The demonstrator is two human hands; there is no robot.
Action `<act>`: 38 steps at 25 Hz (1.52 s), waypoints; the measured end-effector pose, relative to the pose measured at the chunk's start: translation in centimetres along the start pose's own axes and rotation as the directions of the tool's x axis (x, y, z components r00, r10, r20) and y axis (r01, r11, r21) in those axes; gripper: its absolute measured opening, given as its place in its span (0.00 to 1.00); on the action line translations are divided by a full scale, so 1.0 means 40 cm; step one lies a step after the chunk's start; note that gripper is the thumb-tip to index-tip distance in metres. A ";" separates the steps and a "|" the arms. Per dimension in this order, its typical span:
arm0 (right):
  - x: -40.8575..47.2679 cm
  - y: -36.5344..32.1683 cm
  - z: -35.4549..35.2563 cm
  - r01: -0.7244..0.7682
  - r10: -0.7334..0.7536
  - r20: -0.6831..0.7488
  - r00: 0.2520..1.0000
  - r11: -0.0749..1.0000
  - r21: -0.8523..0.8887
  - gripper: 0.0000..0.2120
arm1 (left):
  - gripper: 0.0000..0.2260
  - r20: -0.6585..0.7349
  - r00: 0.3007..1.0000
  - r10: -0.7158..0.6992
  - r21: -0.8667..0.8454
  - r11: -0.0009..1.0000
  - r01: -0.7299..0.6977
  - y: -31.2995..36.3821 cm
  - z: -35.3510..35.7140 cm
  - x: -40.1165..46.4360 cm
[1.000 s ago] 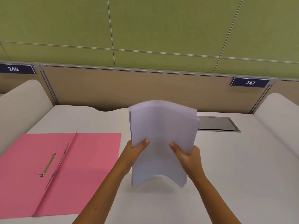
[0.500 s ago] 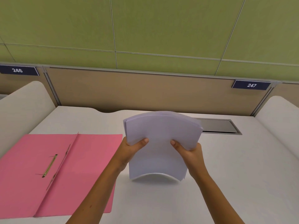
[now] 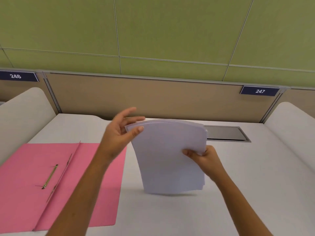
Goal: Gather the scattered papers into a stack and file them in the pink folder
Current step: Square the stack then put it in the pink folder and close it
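Note:
A stack of white papers stands upright on its bottom edge on the white desk, its top bowing toward me. My right hand grips the stack's right edge, thumb on the front. My left hand is at the stack's top left corner with fingers spread and fairly straight, the thumb tip touching the front sheet. The pink folder lies open flat on the desk to the left, with a brass fastener beside its spine; my left forearm crosses over its right flap.
A grey metal cable hatch sits in the desk behind the papers. Tan partition panels with number plates 246 and 247 close the back. Rounded white side dividers flank the desk left and right.
My left hand has let go of the stack's left edge and moved up to its top left corner, fingers spread. The right hand keeps its grip; the stack still rests on the desk.

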State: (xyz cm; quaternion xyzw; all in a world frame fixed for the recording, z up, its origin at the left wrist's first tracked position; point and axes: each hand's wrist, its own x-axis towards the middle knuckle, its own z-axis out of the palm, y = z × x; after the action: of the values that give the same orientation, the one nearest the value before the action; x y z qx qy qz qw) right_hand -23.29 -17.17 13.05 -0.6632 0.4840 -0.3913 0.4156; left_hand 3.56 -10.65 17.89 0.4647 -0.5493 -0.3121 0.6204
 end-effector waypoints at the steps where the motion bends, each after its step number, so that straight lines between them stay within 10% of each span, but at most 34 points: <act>1: 0.015 -0.026 -0.021 0.036 -0.031 0.049 0.998 0.995 -0.093 0.22 | 0.25 0.083 0.996 0.038 0.154 0.987 -0.050 0.039 -0.022 0.017; 5: 0.056 -0.141 -0.054 0.222 -0.055 0.392 0.918 0.891 -0.395 0.11 | 0.23 0.470 0.829 -0.304 0.532 0.847 0.009 0.095 -0.021 0.031; 9: 0.053 -0.186 -0.038 0.300 -0.051 0.509 0.859 0.856 -0.421 0.08 | 0.15 0.350 0.846 -0.402 0.405 0.879 0.250 0.021 0.000 -0.032; 14: 0.041 -0.106 -0.202 0.035 0.014 0.403 0.915 0.993 -0.115 0.21 | 0.23 0.225 0.858 -0.462 0.025 0.883 0.469 -0.044 -0.061 -0.088; 18: -0.003 0.008 -0.240 -0.192 0.042 0.359 0.932 0.900 0.392 0.11 | 0.29 0.198 0.860 -0.471 -0.190 0.842 0.505 -0.080 -0.064 -0.106; 25: -0.047 0.080 -0.117 -0.316 0.256 0.201 0.946 0.869 0.382 0.21 | 0.38 0.284 0.764 -0.579 -0.141 0.763 0.631 -0.134 -0.033 -0.111; 31: -0.005 0.106 -0.117 -0.188 0.221 -0.042 0.974 0.904 0.384 0.10 | 0.37 0.156 0.832 -0.532 -0.101 0.830 0.549 -0.183 0.027 -0.077; 38: 0.042 0.169 -0.141 -0.317 0.326 0.018 0.945 0.900 0.299 0.09 | 0.42 0.200 0.675 -0.710 -0.004 0.689 0.725 -0.268 0.052 -0.071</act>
State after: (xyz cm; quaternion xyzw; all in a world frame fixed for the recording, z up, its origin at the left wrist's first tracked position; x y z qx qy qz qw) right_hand -30.26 -21.03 8.91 -0.4976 0.5289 -0.3964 0.5617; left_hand 2.30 -12.57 6.86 0.5859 -0.3638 -0.5942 0.4139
